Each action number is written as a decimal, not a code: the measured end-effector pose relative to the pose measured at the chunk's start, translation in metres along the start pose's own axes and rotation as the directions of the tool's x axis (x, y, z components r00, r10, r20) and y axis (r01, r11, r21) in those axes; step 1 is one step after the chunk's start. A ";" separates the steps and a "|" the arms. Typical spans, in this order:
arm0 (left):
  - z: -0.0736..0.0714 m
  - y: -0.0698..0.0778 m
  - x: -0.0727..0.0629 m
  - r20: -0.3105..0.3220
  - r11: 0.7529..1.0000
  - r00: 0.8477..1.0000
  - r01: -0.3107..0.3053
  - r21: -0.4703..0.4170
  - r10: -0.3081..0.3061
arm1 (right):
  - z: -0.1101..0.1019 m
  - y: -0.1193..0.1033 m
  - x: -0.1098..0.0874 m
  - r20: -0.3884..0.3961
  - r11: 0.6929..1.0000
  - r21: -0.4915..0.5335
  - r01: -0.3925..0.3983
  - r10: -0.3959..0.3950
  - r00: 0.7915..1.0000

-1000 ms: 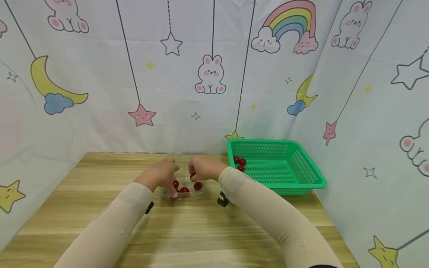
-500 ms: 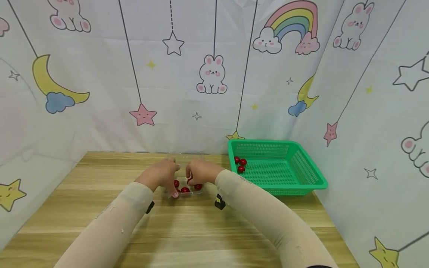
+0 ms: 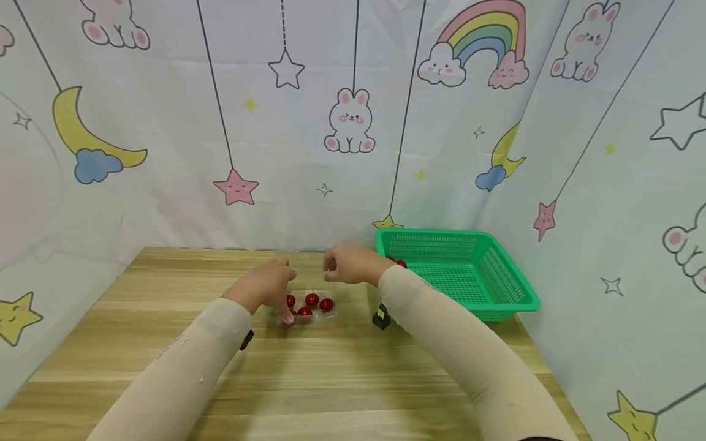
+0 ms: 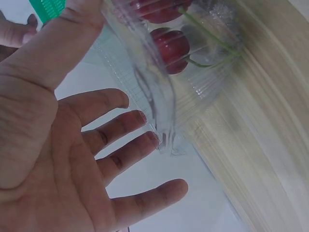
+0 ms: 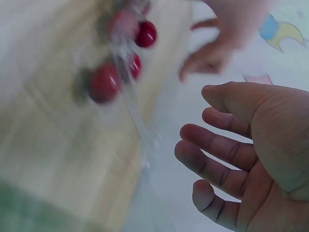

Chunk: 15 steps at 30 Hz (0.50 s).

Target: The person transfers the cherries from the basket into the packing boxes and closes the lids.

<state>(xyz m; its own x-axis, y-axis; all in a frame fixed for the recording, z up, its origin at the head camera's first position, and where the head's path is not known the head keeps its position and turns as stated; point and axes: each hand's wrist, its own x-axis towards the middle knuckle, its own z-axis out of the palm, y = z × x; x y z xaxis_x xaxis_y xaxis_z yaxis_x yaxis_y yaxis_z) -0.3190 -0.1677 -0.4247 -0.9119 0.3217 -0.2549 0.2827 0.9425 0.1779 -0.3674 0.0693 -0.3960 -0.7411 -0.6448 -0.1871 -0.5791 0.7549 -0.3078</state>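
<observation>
Several red cherries [image 3: 312, 299] lie in a clear plastic box [image 4: 164, 96] with its lid standing open at the back. My left hand [image 3: 267, 285] is at the box's left side. Its thumb rests by the near corner, and its loosely straight fingers [image 4: 137, 152] touch the plastic in the left wrist view. Above and right of the box, my right hand [image 3: 353, 263] hangs with relaxed fingers. Nothing lies between them in the right wrist view, where the cherries are blurred.
A green basket [image 3: 458, 306] stands at the back right, with a few cherries [image 3: 401, 264] in its left corner, partly covered by my right forearm. The wooden table [image 3: 309, 380] meets a patterned curtain [image 3: 287, 141] behind and at the sides.
My right hand has let go of a cherry, which now lies in the box. The hand has then moved up and right towards the basket. My left hand has stayed in place.
</observation>
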 end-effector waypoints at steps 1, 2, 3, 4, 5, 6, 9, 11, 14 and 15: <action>0.000 0.000 0.000 -0.003 1.000 1.000 0.000 0.002 0.000 | -0.005 0.005 -0.004 -0.015 1.000 0.006 -0.015 0.015 1.000; 0.000 0.000 -0.001 -0.006 1.000 1.000 -0.002 0.006 0.002 | -0.011 0.009 -0.008 -0.029 0.999 0.011 -0.031 0.031 0.999; 0.000 0.000 -0.001 -0.009 1.000 1.000 -0.004 0.011 0.004 | -0.016 0.015 -0.011 -0.047 0.999 0.017 -0.046 0.047 0.998; 0.000 0.001 -0.001 -0.010 1.000 1.000 -0.006 0.016 0.007 | -0.022 0.020 -0.015 -0.063 0.997 0.024 -0.068 0.069 0.996; 0.000 0.001 -0.001 -0.011 1.000 1.000 -0.008 0.021 0.008 | -0.027 0.025 -0.019 -0.079 0.995 0.035 -0.090 0.093 0.993; 0.000 0.001 -0.001 -0.011 1.000 1.000 -0.009 0.023 0.009 | -0.032 0.031 -0.022 -0.097 0.993 0.046 -0.113 0.117 0.988; 0.000 0.001 -0.002 -0.010 1.000 1.000 -0.007 0.023 0.007 | -0.046 0.048 -0.032 -0.139 0.981 0.090 -0.169 0.180 0.974; 0.000 0.002 -0.002 -0.007 1.000 1.000 -0.002 0.018 0.002 | -0.052 0.060 -0.036 -0.164 0.974 0.124 -0.189 0.208 0.964; 0.000 0.003 -0.003 -0.006 1.000 1.000 0.004 0.013 -0.004 | -0.059 0.080 -0.041 -0.187 0.965 0.162 -0.208 0.237 0.954; 0.000 0.003 -0.003 -0.006 1.000 1.000 0.006 0.011 -0.006 | -0.059 0.087 -0.042 -0.193 0.962 0.169 -0.215 0.246 0.950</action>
<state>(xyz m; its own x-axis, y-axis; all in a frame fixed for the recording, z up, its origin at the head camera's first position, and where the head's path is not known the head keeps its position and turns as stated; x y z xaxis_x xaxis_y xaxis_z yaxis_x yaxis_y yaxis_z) -0.3154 -0.1657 -0.4232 -0.9153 0.3157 -0.2499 0.2808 0.9453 0.1657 -0.4070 0.1687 -0.3594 -0.9122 -0.4032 -0.0734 -0.3402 0.8448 -0.4130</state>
